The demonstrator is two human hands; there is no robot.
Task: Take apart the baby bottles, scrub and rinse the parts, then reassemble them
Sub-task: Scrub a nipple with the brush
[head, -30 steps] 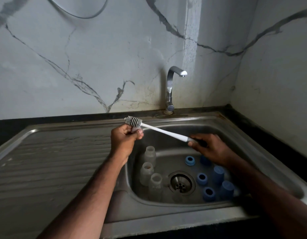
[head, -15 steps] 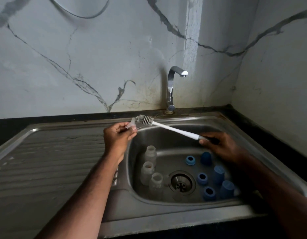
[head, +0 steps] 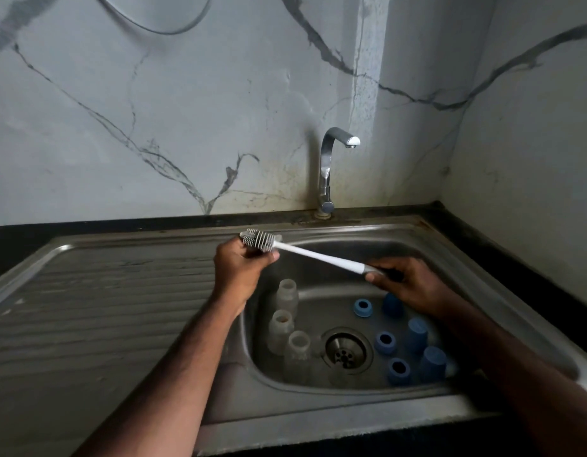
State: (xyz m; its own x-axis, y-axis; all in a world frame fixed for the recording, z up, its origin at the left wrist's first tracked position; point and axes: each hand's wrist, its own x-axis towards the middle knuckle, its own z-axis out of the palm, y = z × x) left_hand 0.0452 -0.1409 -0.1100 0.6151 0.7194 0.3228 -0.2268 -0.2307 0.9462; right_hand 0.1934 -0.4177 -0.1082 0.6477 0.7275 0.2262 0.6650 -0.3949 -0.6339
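Bottle brush [head: 318, 255] held over steel sink [head: 476, 278]: right hand [head: 407, 285] clasping dark handle, left hand [head: 241, 268] closed around small clear part, kind unclear, against bristle head. Three clear bottles [head: 280, 331] upright left of drain [head: 346, 351]; blue collars [head: 384, 343] and caps [head: 432, 361] right.

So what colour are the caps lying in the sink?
Blue caps, clearest in the head view.

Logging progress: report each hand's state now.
Left hand: closed on a small clear part against the brush head.
Right hand: closed on the brush handle.
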